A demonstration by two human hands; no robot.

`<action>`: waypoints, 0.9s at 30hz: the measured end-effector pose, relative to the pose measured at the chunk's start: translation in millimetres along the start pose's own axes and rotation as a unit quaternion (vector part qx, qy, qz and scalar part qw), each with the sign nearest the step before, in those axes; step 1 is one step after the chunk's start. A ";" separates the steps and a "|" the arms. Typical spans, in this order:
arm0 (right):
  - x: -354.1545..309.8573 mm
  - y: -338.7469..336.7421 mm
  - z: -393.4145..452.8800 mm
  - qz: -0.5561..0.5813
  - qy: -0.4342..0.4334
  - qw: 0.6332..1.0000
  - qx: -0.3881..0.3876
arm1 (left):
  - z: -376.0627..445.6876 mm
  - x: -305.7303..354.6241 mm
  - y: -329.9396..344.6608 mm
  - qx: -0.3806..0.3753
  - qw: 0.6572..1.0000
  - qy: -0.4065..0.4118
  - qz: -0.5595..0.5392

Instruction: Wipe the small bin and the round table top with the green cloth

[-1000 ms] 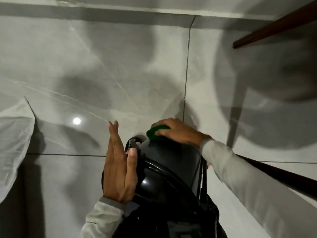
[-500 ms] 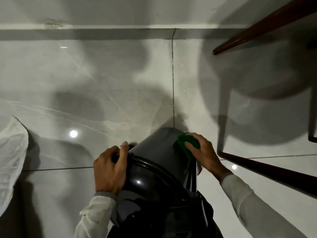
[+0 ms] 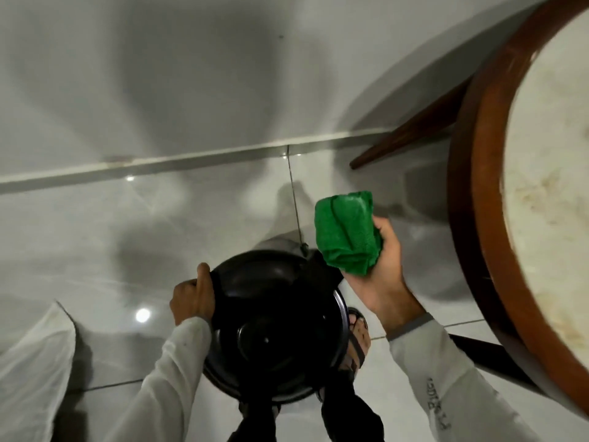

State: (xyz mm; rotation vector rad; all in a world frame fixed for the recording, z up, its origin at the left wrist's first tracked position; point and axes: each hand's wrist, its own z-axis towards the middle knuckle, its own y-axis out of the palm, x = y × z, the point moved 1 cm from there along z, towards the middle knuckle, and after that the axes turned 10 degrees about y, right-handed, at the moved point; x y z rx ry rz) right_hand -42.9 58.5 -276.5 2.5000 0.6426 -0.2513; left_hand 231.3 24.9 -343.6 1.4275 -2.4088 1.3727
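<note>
The small black bin (image 3: 271,327) stands on the tiled floor below me, seen from straight above. My left hand (image 3: 192,296) grips its rim on the left side. My right hand (image 3: 381,275) is lifted off the bin to its upper right, palm up, holding the bunched green cloth (image 3: 347,232). The cloth touches neither bin nor table. The round table top (image 3: 548,193), pale with a brown wooden rim, fills the right edge of the view, a short way right of the cloth.
A dark table leg (image 3: 404,135) slants down to the floor near the white baseboard (image 3: 191,159). Another leg (image 3: 487,352) runs under my right forearm. White fabric (image 3: 28,371) hangs at the lower left. My sandalled foot (image 3: 357,339) is beside the bin.
The bin has gone from tilted to upright. My right hand lifted the cloth off the bin's side and turned palm up. The view swung right, bringing the table top in.
</note>
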 end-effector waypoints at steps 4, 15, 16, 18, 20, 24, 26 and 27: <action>-12.0 32.9 -15.4 0.075 0.003 0.995 -0.067 | 47.2 49.7 -16.0 0.023 1.000 -0.014 -0.009; -72.2 47.7 -72.0 0.089 -0.133 0.979 -0.128 | 47.7 129.1 -25.6 0.101 0.970 0.187 0.118; -89.2 42.2 -86.8 0.049 -0.198 0.975 -0.094 | 27.4 145.8 -25.3 0.097 0.946 0.279 0.135; -121.1 27.4 -119.0 -0.113 -0.330 0.935 0.061 | -21.5 184.3 -21.4 0.069 0.887 0.426 0.166; -145.7 2.5 -137.8 -0.320 -0.417 0.808 0.268 | -73.3 216.2 -11.7 0.060 0.817 0.537 0.202; -187.7 -44.9 -151.7 -0.576 -0.319 0.608 0.444 | -158.4 265.6 18.3 0.045 0.688 0.672 0.270; -199.8 -50.0 -153.9 -0.634 -0.278 0.561 0.454 | -182.3 282.5 27.3 0.039 0.654 0.699 0.286; -202.9 -47.6 -155.5 -0.659 -0.259 0.541 0.453 | -195.1 288.8 26.0 0.038 0.636 0.713 0.294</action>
